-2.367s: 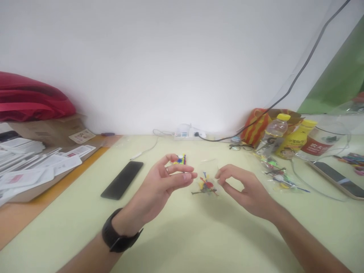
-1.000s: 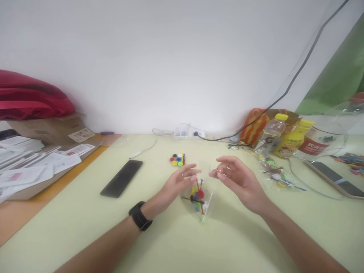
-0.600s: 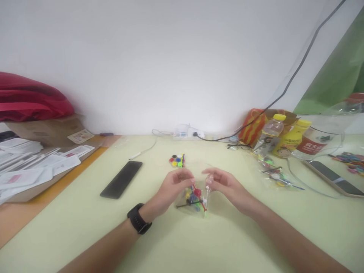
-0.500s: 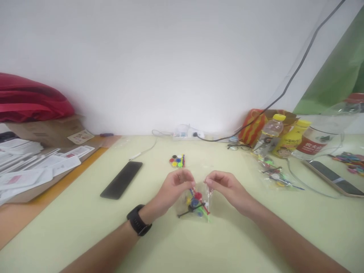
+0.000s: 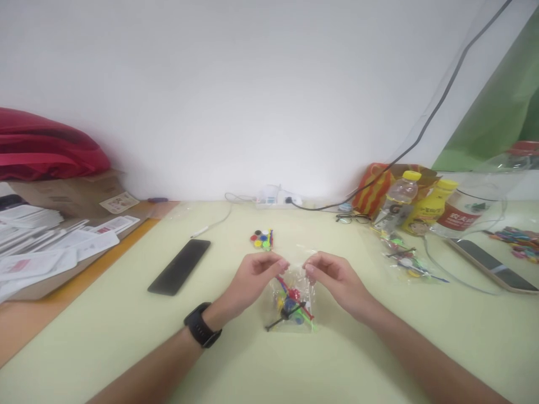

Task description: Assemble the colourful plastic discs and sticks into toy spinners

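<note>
A clear plastic bag (image 5: 309,321) hangs between my hands, low over the pale table. Inside it lie small coloured plastic pieces, among them a black stick (image 5: 275,324), a red stick (image 5: 307,313) and a few blue, yellow and green parts. With thumb and fingers, my left hand (image 5: 256,280) pinches the bag's upper left edge; a black watch is on that wrist. Opposite, my right hand (image 5: 337,280) pinches the upper right edge. Beyond my hands sits a small group of coloured discs and sticks (image 5: 263,239).
A black phone (image 5: 180,267) lies left, papers (image 5: 46,247) beyond it. On the right are another bag of pieces (image 5: 410,264), a second phone (image 5: 492,264), bottles (image 5: 398,199), glasses (image 5: 352,218) and coloured bits (image 5: 517,242). A power strip (image 5: 273,196) stands by the wall.
The clear bag looks spread wider, and its top flap now shows above my fingers. Both hands stay at its upper edge; my left wrist has shifted slightly left.
</note>
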`<control>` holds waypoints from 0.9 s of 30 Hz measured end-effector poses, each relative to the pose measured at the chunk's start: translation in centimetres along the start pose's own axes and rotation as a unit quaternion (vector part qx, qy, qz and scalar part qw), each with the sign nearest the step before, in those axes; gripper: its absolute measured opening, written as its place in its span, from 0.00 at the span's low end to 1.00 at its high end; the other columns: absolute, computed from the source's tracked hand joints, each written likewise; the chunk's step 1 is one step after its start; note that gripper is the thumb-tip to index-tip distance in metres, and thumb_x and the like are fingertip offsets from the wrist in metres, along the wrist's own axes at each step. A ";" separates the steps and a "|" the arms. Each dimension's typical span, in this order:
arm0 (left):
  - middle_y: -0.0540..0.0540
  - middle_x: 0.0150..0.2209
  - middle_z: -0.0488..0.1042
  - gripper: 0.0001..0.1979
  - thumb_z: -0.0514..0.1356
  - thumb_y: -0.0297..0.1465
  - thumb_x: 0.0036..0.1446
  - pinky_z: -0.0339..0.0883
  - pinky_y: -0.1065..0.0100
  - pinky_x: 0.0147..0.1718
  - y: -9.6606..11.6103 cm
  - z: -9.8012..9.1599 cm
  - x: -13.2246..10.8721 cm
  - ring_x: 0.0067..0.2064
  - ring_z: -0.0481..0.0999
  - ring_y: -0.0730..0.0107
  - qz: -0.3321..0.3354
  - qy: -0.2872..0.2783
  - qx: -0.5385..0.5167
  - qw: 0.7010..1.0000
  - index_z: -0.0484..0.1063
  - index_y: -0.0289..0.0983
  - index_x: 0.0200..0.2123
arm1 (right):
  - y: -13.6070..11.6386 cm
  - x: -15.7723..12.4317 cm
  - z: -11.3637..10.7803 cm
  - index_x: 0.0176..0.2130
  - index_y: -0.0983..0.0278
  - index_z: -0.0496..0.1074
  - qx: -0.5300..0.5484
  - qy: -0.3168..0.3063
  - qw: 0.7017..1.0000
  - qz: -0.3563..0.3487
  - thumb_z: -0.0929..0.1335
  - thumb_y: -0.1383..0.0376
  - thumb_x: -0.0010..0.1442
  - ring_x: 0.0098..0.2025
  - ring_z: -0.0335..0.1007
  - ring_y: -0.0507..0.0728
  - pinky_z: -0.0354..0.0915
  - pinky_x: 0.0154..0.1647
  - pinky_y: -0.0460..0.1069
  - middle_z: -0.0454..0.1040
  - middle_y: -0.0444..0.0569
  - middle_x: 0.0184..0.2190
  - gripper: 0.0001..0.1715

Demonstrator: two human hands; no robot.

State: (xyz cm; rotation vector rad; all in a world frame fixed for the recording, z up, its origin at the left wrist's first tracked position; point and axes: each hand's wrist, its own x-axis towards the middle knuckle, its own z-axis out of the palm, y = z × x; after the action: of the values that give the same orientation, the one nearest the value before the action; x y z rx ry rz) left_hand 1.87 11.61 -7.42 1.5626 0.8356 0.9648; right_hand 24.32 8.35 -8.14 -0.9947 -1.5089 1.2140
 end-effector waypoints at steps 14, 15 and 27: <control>0.41 0.38 0.83 0.12 0.70 0.37 0.59 0.75 0.63 0.45 -0.6 -1.4 0.5 0.42 0.82 0.60 0.001 -0.018 -0.001 1.000 0.84 0.36 0.42 | 0.3 0.2 -0.9 0.42 0.62 0.82 0.025 0.048 0.999 -0.002 0.74 0.55 0.61 0.31 0.69 0.54 0.67 0.34 0.50 0.76 0.47 0.28 0.15; 0.41 0.38 0.83 0.12 0.70 0.37 0.59 0.75 0.63 0.45 -0.6 -1.6 0.5 0.41 0.82 0.60 0.000 -0.020 -0.005 1.000 0.84 0.36 0.42 | 0.4 0.2 -1.0 0.42 0.62 0.83 0.030 0.049 0.998 -0.001 0.74 0.56 0.60 0.32 0.70 0.55 0.67 0.35 0.51 0.77 0.48 0.29 0.14; 0.40 0.36 0.81 0.09 0.61 0.32 0.61 0.70 0.61 0.47 -0.5 -1.6 0.5 0.42 0.78 0.58 0.011 0.001 -0.107 0.994 0.81 0.35 0.37 | 0.0 0.0 -1.7 0.40 0.58 0.85 -0.033 -0.003 0.995 -0.092 0.68 0.62 0.66 0.40 0.72 0.59 0.68 0.40 0.53 0.78 0.52 0.37 0.14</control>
State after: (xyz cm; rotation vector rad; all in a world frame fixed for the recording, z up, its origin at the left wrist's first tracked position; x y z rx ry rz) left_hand 0.60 12.80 -7.64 1.3881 0.6934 1.0366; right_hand 26.00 8.75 -8.01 -0.8733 -1.6169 1.0433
